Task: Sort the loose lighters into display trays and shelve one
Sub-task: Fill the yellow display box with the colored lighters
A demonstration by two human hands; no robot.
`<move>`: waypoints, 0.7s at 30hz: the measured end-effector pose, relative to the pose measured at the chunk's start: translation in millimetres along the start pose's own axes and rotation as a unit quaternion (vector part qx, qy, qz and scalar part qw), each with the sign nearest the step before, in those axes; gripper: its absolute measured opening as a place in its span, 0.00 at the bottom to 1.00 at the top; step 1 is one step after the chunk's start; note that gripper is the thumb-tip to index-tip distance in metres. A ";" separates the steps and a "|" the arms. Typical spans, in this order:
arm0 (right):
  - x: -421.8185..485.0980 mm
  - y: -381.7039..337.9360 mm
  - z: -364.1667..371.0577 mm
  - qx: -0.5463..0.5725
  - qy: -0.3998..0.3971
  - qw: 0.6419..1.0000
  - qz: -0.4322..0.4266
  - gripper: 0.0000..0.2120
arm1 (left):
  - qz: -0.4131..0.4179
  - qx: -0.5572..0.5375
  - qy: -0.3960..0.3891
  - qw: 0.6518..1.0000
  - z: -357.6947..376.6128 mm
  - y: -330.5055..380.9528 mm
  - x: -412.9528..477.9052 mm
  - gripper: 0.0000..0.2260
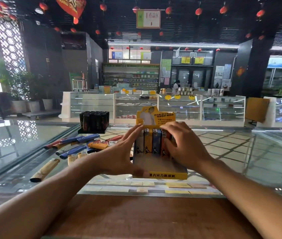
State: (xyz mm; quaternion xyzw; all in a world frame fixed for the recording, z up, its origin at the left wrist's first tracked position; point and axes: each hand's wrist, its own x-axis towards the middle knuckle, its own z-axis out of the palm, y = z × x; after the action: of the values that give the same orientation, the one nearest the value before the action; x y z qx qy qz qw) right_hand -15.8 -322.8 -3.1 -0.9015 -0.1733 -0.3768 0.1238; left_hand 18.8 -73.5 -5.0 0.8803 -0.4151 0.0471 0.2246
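Observation:
A yellow display tray [167, 175] stands on the glass counter with a row of upright lighters [154, 144] in white, yellow, blue and red. My left hand [119, 152] holds the tray's left side, thumb at its front corner, fingers stretched up along the lighters. My right hand [183, 144] lies over the right end of the row, fingers curled onto the lighter tops. Loose lighters [78, 145] in blue, red, orange and cream lie scattered to the left. A cream lighter [44, 170] lies apart, nearer me.
A black display tray [93, 122] full of dark lighters stands at the back left of the glass counter [240, 152]. A wooden ledge [136, 218] runs along the near edge. Glass showcases and shelves fill the shop behind, where a person stands.

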 end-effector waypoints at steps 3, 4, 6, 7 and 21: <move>-2.8 -1.5 1.7 -0.008 -0.006 1.000 0.011 0.20 | 0.003 0.003 0.001 1.000 -0.7 -1.0 0.9 0.63; -2.6 -3.0 1.3 -0.013 -0.009 1.000 0.013 0.20 | 0.001 0.004 0.000 1.000 -1.3 -1.1 0.2 0.63; -2.9 -5.6 -1.2 -0.018 -0.014 0.999 0.022 0.20 | 0.000 0.013 -0.002 1.000 -2.3 -0.8 -1.0 0.63; -3.4 -7.0 -2.7 -0.022 -0.018 0.999 0.027 0.20 | -0.002 0.018 -0.002 1.000 -2.4 -0.5 -2.3 0.63; -32.5 -93.3 -15.8 -0.090 -0.021 0.994 0.064 0.27 | -0.174 0.108 0.131 0.970 -24.8 4.4 -126.1 0.34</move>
State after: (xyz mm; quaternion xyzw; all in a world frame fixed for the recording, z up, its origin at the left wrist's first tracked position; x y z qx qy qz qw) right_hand -85.0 -250.7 -7.1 -0.9259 -0.0831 -0.3631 0.0628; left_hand -64.0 24.3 -15.3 0.9442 -0.2152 0.1663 0.1857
